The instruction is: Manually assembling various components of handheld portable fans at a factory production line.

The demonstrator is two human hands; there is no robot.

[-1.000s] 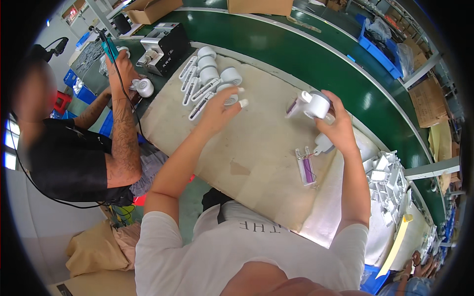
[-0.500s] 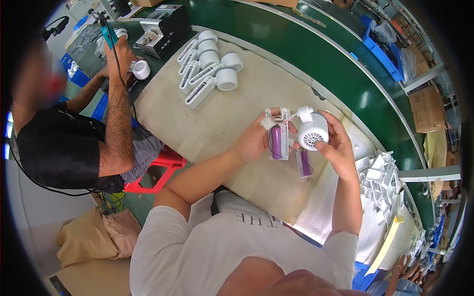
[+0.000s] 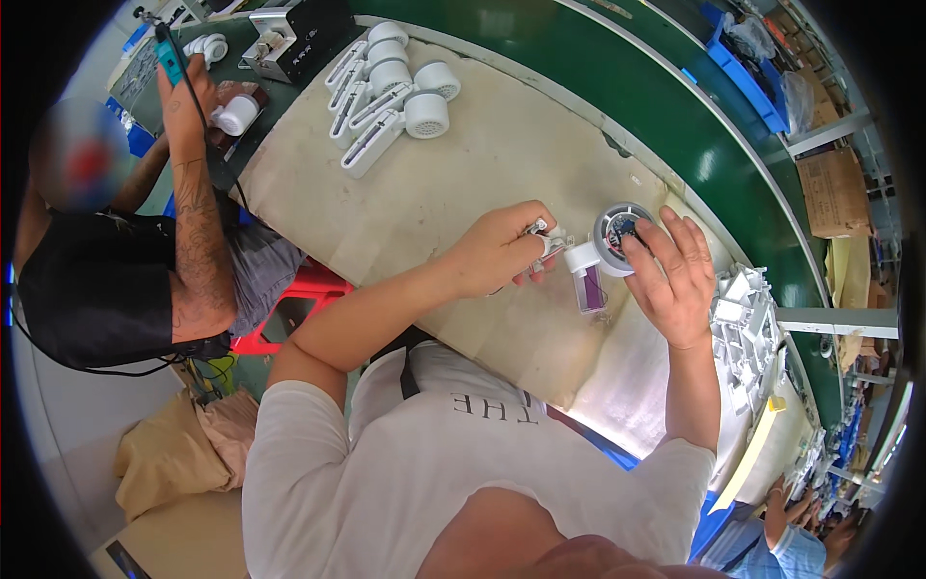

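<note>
My left hand [image 3: 511, 246] is closed round a white handle shell [image 3: 542, 237], which is mostly hidden by the fingers. Just to its right is a white round fan head [image 3: 610, 253], tilted so that its open side shows a grey rim and dark inner parts. My right hand [image 3: 678, 275] has its thumb and fingers on the right side of the fan head, some fingertips reaching over the opening. Beneath the fan head, a purple strip in a clear-edged holder [image 3: 590, 291] lies on the worktable [image 3: 463, 203].
Several assembled white handheld fans [image 3: 391, 92] lie grouped at the far left. A pile of white plastic parts [image 3: 745, 333] is on the right, near a yellow strip [image 3: 752, 454]. At left, a co-worker [image 3: 125, 280] holds a teal tool [image 3: 171, 60] beside a black machine [image 3: 301, 43].
The fan head has turned from its grille side to its open side. The handle shell has turned in my left hand, so the purple battery in it no longer shows.
</note>
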